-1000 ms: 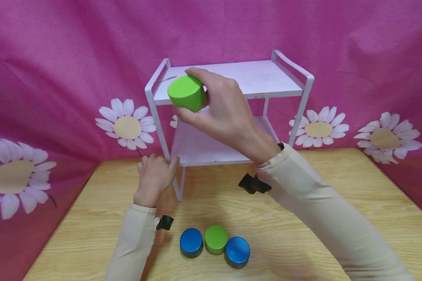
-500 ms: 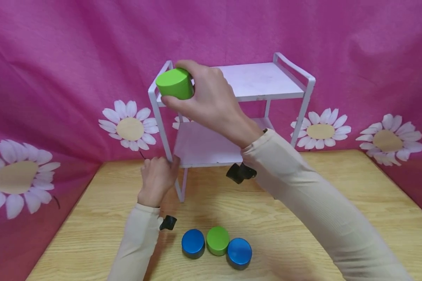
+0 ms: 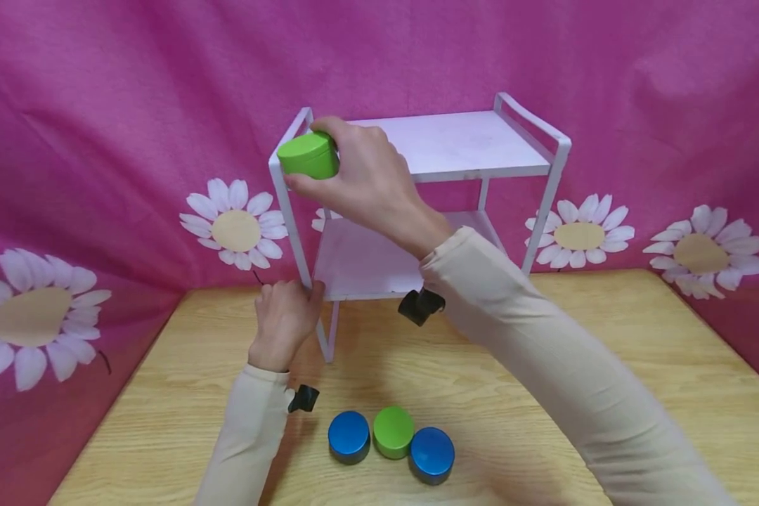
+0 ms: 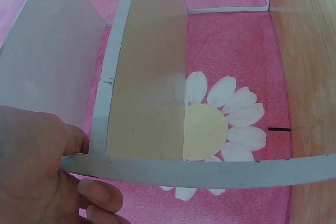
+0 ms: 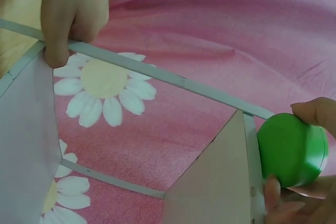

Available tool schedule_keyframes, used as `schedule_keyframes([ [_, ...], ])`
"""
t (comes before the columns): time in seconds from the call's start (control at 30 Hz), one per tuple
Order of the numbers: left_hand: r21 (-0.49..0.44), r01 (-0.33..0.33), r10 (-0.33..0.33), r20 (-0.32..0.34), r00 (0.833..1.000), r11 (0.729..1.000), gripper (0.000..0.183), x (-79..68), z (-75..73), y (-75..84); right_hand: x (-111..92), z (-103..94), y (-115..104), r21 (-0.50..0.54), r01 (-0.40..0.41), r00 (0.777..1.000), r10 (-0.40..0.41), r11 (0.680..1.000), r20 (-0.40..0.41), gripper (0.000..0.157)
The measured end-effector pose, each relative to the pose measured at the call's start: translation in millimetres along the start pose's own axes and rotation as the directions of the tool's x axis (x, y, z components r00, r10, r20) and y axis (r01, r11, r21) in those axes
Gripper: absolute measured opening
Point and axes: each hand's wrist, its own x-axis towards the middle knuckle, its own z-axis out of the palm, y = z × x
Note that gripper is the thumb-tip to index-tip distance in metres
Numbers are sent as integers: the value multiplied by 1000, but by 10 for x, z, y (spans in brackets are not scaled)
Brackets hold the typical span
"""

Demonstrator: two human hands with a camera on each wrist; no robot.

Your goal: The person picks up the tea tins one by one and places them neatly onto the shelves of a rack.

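My right hand [image 3: 376, 179] holds a green round tin [image 3: 306, 156] between thumb and fingers, at the front left corner of the upper board [image 3: 464, 144] of a white two-tier shelf. In the right wrist view the tin [image 5: 289, 148] overlaps the end of that board's edge. Lower down, my left hand [image 3: 284, 320] grips the shelf's front left leg [image 4: 210, 174] where the lower board [image 3: 373, 260] meets it; fingers curl around the leg in the left wrist view.
Two blue tins [image 3: 348, 436] and another green tin [image 3: 393, 430] stand in a row on the wooden table [image 3: 493, 393], in front of the shelf. Raised side rails [image 3: 531, 119] flank the upper board. A pink flowered cloth [image 3: 417, 49] hangs behind.
My right hand has carried the green tin left to the upper board's front corner, and lowered it slightly in the last half second. The left hand stays at the leg.
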Motion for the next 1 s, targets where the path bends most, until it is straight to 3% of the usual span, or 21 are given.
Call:
schedule_keyframes([
  [0.2,19,30,-30,12,999,999,28,5,8,18,14,25,-60,-111,-19,999,23,994,37,62],
  [0.47,64,46,-48,31,998,997,28,16,-11,9,41,96,-73,-203,-5,1000,11,979,26,67],
  [0.7,66,67,-71,53,996,996,30,20,-10,6,86,116,-69,-252,-27,999,32,967,17,78],
  [1.0,118,65,-77,103,992,991,42,29,-18,6,95,149,-54,-243,-84,996,84,966,-10,68],
])
